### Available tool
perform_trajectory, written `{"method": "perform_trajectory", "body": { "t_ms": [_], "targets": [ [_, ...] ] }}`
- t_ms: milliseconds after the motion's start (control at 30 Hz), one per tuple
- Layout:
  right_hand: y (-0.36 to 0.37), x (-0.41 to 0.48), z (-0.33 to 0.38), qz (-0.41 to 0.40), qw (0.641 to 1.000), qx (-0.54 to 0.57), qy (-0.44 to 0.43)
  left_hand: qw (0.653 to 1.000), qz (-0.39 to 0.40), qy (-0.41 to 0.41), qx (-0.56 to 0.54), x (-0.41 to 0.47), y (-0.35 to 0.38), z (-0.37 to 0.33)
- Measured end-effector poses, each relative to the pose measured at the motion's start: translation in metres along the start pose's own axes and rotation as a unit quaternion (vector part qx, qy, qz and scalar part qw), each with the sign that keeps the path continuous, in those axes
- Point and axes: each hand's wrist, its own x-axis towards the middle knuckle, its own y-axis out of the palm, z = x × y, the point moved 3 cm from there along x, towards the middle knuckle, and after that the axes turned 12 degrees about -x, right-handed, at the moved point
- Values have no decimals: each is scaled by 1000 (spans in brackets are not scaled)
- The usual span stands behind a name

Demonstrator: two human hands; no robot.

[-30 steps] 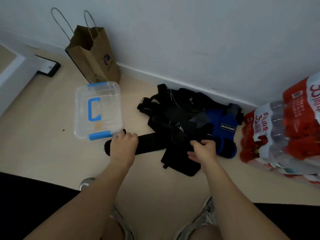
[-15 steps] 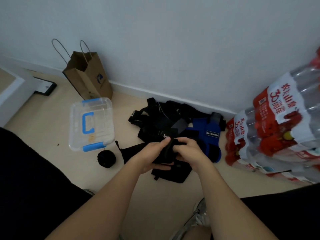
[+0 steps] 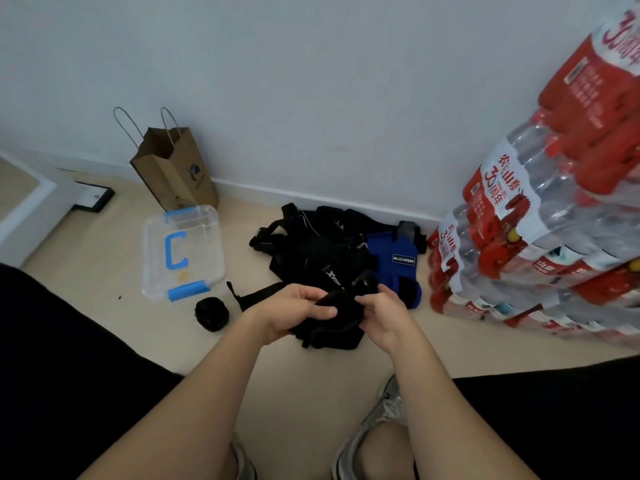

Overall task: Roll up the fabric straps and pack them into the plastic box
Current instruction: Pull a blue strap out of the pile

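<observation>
The left hand (image 3: 294,310) and right hand (image 3: 385,315) both grip a bunched black strap (image 3: 337,304) low over the floor. Fingers hide its ends. A flat tail (image 3: 256,294) runs out to the left. A roll (image 3: 212,313) lies just beside the box (image 3: 194,221), whose lid is on. Farther back sits the strap pile (image 3: 308,249), its shapes hard to tell apart.

A clear plastic box (image 3: 204,237) trimmed in blue is seen at nine o'clock of the black fabric straps (image 3: 308,251), a blue pad (image 3: 394,271) at their three o'clock, a brown paper bag (image 3: 176,178) at ten o'clock, and red-and-white labels are borne by the bottle packs (image 3: 519,237).
</observation>
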Motion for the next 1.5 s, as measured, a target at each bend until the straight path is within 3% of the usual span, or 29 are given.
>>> {"method": "perform_trajectory", "body": {
  "t_ms": [133,233,300,467,567,667,733,833,900,967,1100,1133,1167,1200,1267,1300,1367,1500],
  "targets": [
    [-5,-7,6,-9,998,55,-23,985,-65,-30,157,-8,-10,0],
    [-4,-10,12,27,997,56,-47,971,-123,-13,203,-12,-16,0],
    [0,-13,17,56,996,19,-69,959,-168,15,229,-13,-19,-1],
    [4,-19,21,44,976,-183,-110,876,-265,78,395,-22,-33,1],
    [7,-26,23,13,950,-282,-136,912,-214,47,346,-23,-37,10],
    [20,-35,24,36,951,-277,-131,975,-79,-9,209,-26,-22,14],
    [30,-39,23,55,951,-282,-117,988,-22,-31,148,-28,-11,15],
    [40,-44,21,82,946,-296,-100,993,-13,10,114,-28,-4,14],
    [42,-46,22,56,937,-334,-87,992,-41,45,108,-27,-5,13],
    [38,-44,24,-13,897,-430,-103,988,-89,49,119,-27,-11,14],
    [26,-35,26,-135,772,-597,-172,970,-142,23,196,-27,-23,17],
    [26,-34,25,-136,768,-602,-171,969,-149,23,197,-28,-24,19],
    [26,-33,24,-131,796,-567,-167,968,-155,26,197,-29,-25,21],
    [25,-32,24,-128,850,-487,-154,966,-158,30,202,-29,-27,23],
    [16,-29,28,-150,949,-255,-110,961,-158,26,226,-31,-32,30],
    [9,-27,32,-162,971,-150,-90,958,-160,12,235,-31,-38,35],
    [-6,-25,41,-182,980,-37,-78,953,-178,-26,242,-34,-50,45],
    [-27,-19,52,-245,959,-68,-121,939,-254,-39,229,-39,-62,49]
  ]
}}
